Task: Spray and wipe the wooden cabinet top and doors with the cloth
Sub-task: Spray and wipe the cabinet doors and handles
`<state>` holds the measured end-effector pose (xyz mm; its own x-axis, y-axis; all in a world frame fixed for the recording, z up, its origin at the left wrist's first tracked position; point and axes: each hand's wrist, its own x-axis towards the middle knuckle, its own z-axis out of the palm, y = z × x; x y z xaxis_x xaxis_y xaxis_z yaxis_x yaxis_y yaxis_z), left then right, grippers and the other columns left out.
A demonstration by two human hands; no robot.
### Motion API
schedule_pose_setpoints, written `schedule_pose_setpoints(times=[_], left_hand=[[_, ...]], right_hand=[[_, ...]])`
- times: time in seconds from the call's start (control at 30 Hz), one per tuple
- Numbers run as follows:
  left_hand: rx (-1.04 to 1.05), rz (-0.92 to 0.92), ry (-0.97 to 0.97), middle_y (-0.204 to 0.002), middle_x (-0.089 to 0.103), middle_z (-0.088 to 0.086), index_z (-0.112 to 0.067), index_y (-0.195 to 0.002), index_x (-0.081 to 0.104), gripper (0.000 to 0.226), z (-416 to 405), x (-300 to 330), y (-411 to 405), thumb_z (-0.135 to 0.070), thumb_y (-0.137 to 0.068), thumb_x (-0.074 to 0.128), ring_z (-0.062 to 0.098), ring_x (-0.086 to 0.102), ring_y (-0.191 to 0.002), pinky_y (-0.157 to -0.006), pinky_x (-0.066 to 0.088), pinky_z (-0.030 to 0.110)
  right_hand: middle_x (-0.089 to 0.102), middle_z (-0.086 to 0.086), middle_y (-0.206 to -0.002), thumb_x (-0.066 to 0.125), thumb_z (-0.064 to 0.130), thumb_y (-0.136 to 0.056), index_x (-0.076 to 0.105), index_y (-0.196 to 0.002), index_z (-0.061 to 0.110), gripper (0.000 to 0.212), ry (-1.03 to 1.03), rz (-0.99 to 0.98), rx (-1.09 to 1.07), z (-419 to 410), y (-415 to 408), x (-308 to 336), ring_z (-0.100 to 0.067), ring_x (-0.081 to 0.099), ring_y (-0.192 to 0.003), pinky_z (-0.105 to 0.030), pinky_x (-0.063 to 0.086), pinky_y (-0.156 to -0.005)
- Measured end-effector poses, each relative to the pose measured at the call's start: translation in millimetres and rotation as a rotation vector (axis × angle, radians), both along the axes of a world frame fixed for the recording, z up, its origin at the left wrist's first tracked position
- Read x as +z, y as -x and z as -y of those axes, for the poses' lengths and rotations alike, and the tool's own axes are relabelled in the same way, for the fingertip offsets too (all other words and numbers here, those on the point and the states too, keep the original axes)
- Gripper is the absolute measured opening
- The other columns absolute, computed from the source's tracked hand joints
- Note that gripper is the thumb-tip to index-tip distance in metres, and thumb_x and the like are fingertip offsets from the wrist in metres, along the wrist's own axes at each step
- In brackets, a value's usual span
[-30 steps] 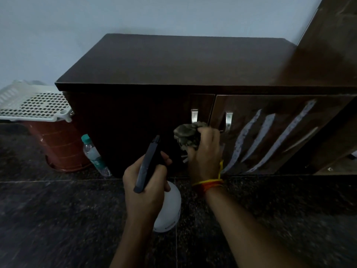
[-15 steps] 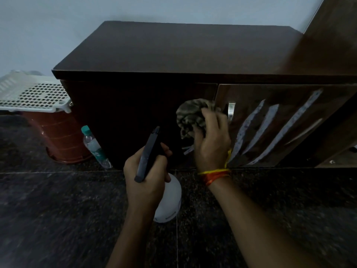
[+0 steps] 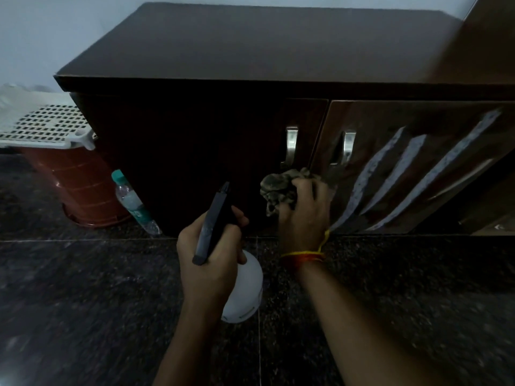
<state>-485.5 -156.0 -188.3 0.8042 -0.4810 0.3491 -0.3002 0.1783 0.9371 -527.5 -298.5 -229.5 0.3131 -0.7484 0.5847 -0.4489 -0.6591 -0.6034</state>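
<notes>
The right hand (image 3: pixel 303 210) clenches a crumpled, mottled cloth (image 3: pixel 278 190) and presses it against the front of the wooden cabinet (image 3: pixel 250 51). The cloth sits at the seam between the two doors, below the two metal handles: the left handle (image 3: pixel 290 146) on the dark left door (image 3: pixel 181 162), and the right handle (image 3: pixel 348 146) on the right door (image 3: pixel 390 129). The cloth lies in the lower half of the door fronts, near the bottom edge. A red and yellow thread band (image 3: pixel 303 256) circles the right wrist.

The left hand (image 3: pixel 209 260) grips a spray bottle (image 3: pixel 242 291) by its neck, fingers wrapped around it. The dark trigger head (image 3: pixel 213 224) points up and forward toward the left door; the white body hangs below the hand, above the dark speckled stone floor (image 3: pixel 83 302). The bottle is clear of the cabinet front.

The right door carries several pale diagonal streaks (image 3: pixel 376 174) on its glossy surface. The cabinet top is dark and matte, with its front left corner toward the upper left of the view.

Left of the cabinet, a clear plastic water bottle (image 3: pixel 133 201) with a green cap leans against the cabinet's lower left corner. Beside it stands a reddish-brown bin (image 3: pixel 75 185) with a white perforated plastic tray (image 3: pixel 47 123) resting on top.
</notes>
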Motion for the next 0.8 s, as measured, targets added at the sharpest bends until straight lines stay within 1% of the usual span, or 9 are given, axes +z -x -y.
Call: schedule_pose_setpoints(times=[0.1, 0.17, 0.23, 0.3, 0.37, 0.47, 0.53, 0.63, 0.8], left_hand=[[0.006, -0.024, -0.014, -0.066, 0.055, 0.029, 0.004, -0.083, 0.063, 0.016, -1.7, -5.1, -4.1, -0.004, -0.084, 0.050, 0.034, 0.044, -0.044, -0.049, 0.043, 0.026], [0.009, -0.033, -0.019, -0.066, 0.054, 0.032, 0.005, -0.082, 0.063, 0.017, -1.7, -6.1, -5.6, -0.002, -0.084, 0.047, 0.034, 0.044, -0.044, -0.049, 0.043, 0.025], [0.003, -0.039, -0.035, -0.067, 0.054, 0.030, 0.004, -0.082, 0.063, 0.016, 1.2, -9.5, -8.4, -0.003, -0.084, 0.048, 0.034, 0.044, -0.044, -0.049, 0.042, 0.024], [-0.011, -0.050, -0.040, -0.069, 0.054, 0.023, 0.004, -0.084, 0.062, 0.016, 5.0, -15.1, -10.0, -0.010, -0.084, 0.053, 0.031, 0.044, -0.045, -0.050, 0.042, 0.023], [-0.027, -0.065, -0.043, -0.071, 0.053, 0.020, 0.005, -0.087, 0.061, 0.024, 8.0, -20.8, -10.7, -0.018, -0.084, 0.054, 0.028, 0.045, -0.047, -0.051, 0.042, 0.022], [-0.021, -0.077, -0.046, -0.072, 0.054, 0.019, 0.002, -0.087, 0.061, 0.028, 8.9, -27.7, -11.3, -0.023, -0.085, 0.052, 0.028, 0.046, -0.049, -0.052, 0.043, 0.026], [-0.011, -0.071, -0.060, -0.070, 0.055, 0.021, 0.001, -0.083, 0.061, 0.021, 7.5, -32.5, -11.8, -0.018, -0.087, 0.053, 0.027, 0.049, -0.051, -0.054, 0.043, 0.029], [0.013, -0.079, -0.087, -0.069, 0.055, 0.029, 0.006, -0.082, 0.061, 0.016, 3.3, -37.4, -11.9, -0.005, -0.086, 0.050, 0.032, 0.050, -0.053, -0.054, 0.043, 0.033], [0.025, -0.052, -0.090, -0.062, 0.054, 0.029, 0.008, -0.085, 0.063, 0.019, 0.0, -37.3, -14.5, -0.008, -0.083, 0.053, 0.031, 0.049, -0.049, -0.052, 0.042, 0.026]], right_hand=[[0.049, -0.018, -0.112, 0.065, -0.002, -0.071, 0.057, -0.102, 0.010, 0.034, -0.115, -0.119, -0.007, -5.3, 2.2, -34.5, -0.040, 0.053, -0.103, -0.046, 0.050, -0.087], [0.047, -0.018, -0.115, 0.065, -0.004, -0.072, 0.058, -0.103, 0.009, 0.034, -0.195, -0.114, 0.006, -6.3, 3.5, -46.8, -0.041, 0.054, -0.104, -0.047, 0.049, -0.089], [0.048, -0.018, -0.114, 0.065, -0.004, -0.071, 0.059, -0.101, 0.007, 0.032, -0.233, -0.024, -0.006, -5.1, 1.1, -45.5, -0.035, 0.054, -0.098, -0.034, 0.046, -0.084], [0.047, -0.018, -0.112, 0.068, -0.001, -0.072, 0.059, -0.101, 0.005, 0.031, -0.233, 0.087, -0.010, -4.2, -1.1, -36.1, -0.023, 0.049, -0.090, -0.022, 0.033, -0.075], [0.046, -0.018, -0.112, 0.070, 0.002, -0.073, 0.059, -0.104, 0.004, 0.033, -0.207, 0.131, 0.001, -4.0, -2.0, -28.9, -0.018, 0.046, -0.089, -0.019, 0.030, -0.074], [0.047, -0.018, -0.115, 0.071, 0.004, -0.072, 0.058, -0.106, 0.006, 0.036, -0.211, 0.035, -0.006, -5.0, -1.5, -37.8, -0.030, 0.053, -0.094, -0.028, 0.041, -0.076], [0.046, -0.018, -0.119, 0.069, 0.002, -0.073, 0.057, -0.105, 0.008, 0.035, -0.276, -0.053, -0.024, -6.3, -0.7, -52.9, -0.037, 0.055, -0.100, -0.038, 0.048, -0.079], [0.044, -0.019, -0.128, 0.065, 0.000, -0.075, 0.057, -0.107, 0.007, 0.033, -0.403, -0.092, -0.053, -9.4, -0.8, -65.7, -0.039, 0.053, -0.107, -0.038, 0.046, -0.084], [0.047, -0.021, -0.125, 0.068, -0.001, -0.072, 0.059, -0.101, 0.002, 0.030, -0.394, 0.215, -0.103, -9.4, -14.0, -48.8, -0.032, 0.052, -0.109, -0.020, 0.036, -0.085]])
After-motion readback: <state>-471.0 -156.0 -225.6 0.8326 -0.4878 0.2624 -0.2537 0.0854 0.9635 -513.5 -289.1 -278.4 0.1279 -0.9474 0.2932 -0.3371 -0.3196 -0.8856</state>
